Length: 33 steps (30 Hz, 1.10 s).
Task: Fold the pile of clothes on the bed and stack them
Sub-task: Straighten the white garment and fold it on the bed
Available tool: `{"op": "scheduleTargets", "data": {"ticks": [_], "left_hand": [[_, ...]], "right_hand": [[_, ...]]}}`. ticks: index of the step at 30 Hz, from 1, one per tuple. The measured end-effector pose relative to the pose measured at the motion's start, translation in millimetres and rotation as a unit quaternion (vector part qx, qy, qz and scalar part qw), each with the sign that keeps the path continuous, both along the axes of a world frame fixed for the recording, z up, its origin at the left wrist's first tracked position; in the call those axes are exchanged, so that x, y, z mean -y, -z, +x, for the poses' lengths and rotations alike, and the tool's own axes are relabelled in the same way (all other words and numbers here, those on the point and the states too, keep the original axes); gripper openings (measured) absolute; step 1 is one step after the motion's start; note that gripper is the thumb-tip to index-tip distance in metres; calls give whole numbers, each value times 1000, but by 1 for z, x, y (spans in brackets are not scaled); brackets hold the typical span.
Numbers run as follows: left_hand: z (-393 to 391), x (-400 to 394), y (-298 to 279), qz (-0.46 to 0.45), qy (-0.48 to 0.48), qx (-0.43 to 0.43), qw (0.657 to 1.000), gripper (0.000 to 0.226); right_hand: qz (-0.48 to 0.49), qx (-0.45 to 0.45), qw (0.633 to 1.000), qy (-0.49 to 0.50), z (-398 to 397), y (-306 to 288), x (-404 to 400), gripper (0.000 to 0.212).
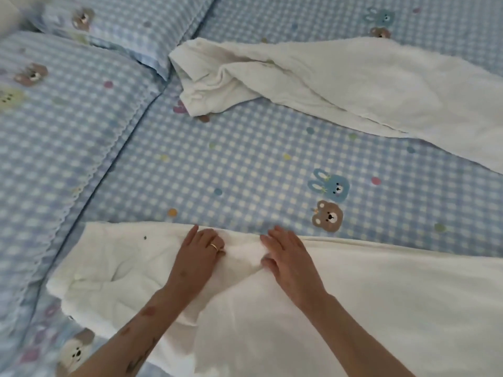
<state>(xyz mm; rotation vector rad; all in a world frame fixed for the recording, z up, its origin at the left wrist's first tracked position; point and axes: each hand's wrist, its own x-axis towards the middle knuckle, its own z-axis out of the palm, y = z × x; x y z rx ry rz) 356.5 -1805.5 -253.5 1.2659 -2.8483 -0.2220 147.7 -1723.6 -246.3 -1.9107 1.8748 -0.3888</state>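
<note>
A white garment (381,300) lies spread across the near part of the bed, with rumpled folds at its left end. My left hand (200,253), a ring on one finger, rests on its far edge with the fingers curled into the cloth. My right hand (285,257) lies beside it, palm down, fingers fairly straight and pressing on the fabric. A bunched ridge of cloth sits between the two hands. A second white garment (340,85) lies crumpled and loosely spread at the far right of the bed.
The bed sheet (231,172) is blue-and-white check with bear and rabbit prints. Two matching pillows (68,118) lie at the left and far left. Bare sheet shows between the two garments.
</note>
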Motion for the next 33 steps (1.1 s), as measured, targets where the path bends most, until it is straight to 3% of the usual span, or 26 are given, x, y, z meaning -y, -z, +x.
{"op": "scheduleTargets", "data": {"ticks": [3,5,8,11,14,16,18,21,23,25,27,31,33], "left_hand": [[-1,21,-4,12,-16,-25,1000,27],[-8,43,-5,29,-54,-30,998,26],[-2,59,3,94,-137,30,986,26],[30,48,7,67,-184,17,981,29],[86,32,13,24,-205,11,978,41],[129,27,18,64,-223,42,972,49],[165,29,23,94,-199,87,972,55],[187,47,24,114,-199,107,967,65],[189,52,20,108,-228,106,962,67],[193,42,18,87,-264,88,957,60],[207,19,16,75,-315,51,945,56],[237,-12,10,69,-392,-12,917,70],[242,-24,9,89,-485,-97,864,70]], "right_hand": [[18,-28,999,31,3,4,22,12],[48,-49,995,73,2,9,38,12],[125,-125,981,84,10,15,55,18],[68,-147,981,102,30,11,51,17],[-26,-87,996,20,77,10,43,38],[21,-65,995,-72,112,11,46,53],[65,-103,984,-130,133,20,56,59],[109,-162,971,-140,136,30,68,61],[88,-160,980,-80,145,25,63,58],[66,-111,991,-37,165,19,47,58],[43,-89,993,-59,192,25,25,61],[86,-125,986,-74,216,44,15,65],[98,-134,984,-65,220,43,18,66]]}}
